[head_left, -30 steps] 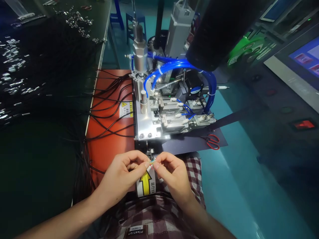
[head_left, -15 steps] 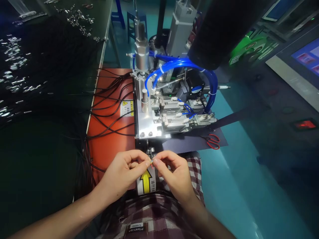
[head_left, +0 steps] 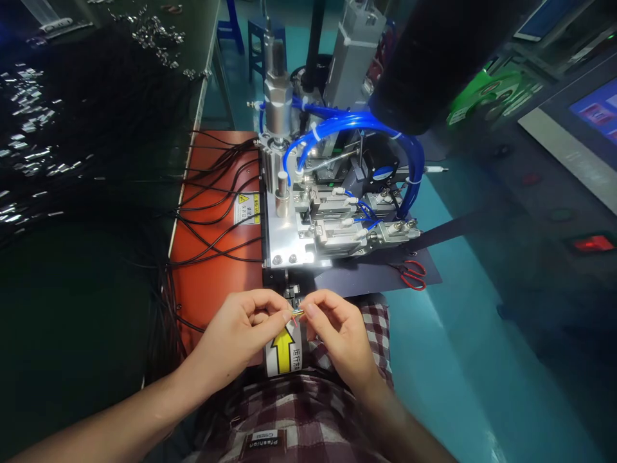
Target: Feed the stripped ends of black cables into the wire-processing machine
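My left hand [head_left: 250, 328] is closed, pinching a small shiny metal piece [head_left: 297, 312] between thumb and forefinger. From the other side, the thumb and forefinger of my right hand [head_left: 340, 331] are pressed together at the right end of the same piece. A short red bit [head_left: 294, 319] sticks out beside the left fingertips. Both hands are above a white label with a yellow arrow [head_left: 283, 350], just in front of the machine [head_left: 284, 241]. Details of the metal piece are too small to tell.
Red-handled scissors [head_left: 413, 275] lie on the dark plate right of my hands. Black cables [head_left: 212, 222] cross the orange surface [head_left: 216, 283] at the left. Blue tubes [head_left: 357, 121] arch over the machine. Many small shiny parts [head_left: 154, 38] lie on the dark table at the far left.
My right fingertips have moved slightly right, away from my left ones, and more of the metal piece shows between them. The view has shifted a little.
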Tool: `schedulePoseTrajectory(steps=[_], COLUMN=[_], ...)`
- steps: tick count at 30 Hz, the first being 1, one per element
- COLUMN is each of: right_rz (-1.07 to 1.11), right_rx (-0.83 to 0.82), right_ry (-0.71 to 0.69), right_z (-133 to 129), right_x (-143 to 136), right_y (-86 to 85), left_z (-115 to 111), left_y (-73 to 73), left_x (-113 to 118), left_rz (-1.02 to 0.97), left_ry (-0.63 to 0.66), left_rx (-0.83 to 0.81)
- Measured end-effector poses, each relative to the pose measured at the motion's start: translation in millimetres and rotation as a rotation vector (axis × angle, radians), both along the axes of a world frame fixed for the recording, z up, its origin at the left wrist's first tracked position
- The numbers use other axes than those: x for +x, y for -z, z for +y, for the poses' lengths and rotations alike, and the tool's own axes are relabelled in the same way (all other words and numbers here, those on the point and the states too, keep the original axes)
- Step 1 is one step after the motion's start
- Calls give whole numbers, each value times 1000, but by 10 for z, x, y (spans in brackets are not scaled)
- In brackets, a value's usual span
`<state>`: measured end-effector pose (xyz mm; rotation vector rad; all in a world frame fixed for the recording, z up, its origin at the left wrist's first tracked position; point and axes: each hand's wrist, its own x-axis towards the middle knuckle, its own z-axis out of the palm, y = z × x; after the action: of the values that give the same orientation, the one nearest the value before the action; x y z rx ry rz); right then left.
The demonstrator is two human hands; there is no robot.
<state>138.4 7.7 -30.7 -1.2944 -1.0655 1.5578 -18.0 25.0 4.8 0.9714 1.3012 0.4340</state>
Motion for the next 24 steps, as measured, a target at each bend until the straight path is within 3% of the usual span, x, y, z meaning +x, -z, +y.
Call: schedulePoseTrajectory(steps=[8,14,24], right_rz=[-98,20,-70], right_rx=[79,-6,37], right_ry=[15,-20,29], right_z=[-25,-15,8], right_x=[-32,-7,-22], right_y=[-15,26,-5], left_z=[-7,1,-11], left_y=[8,31,27], left_x=[3,-13,7], left_rz=[-9,-12,-15], left_ry=[18,23,-6], left_rx=[25,-2,8])
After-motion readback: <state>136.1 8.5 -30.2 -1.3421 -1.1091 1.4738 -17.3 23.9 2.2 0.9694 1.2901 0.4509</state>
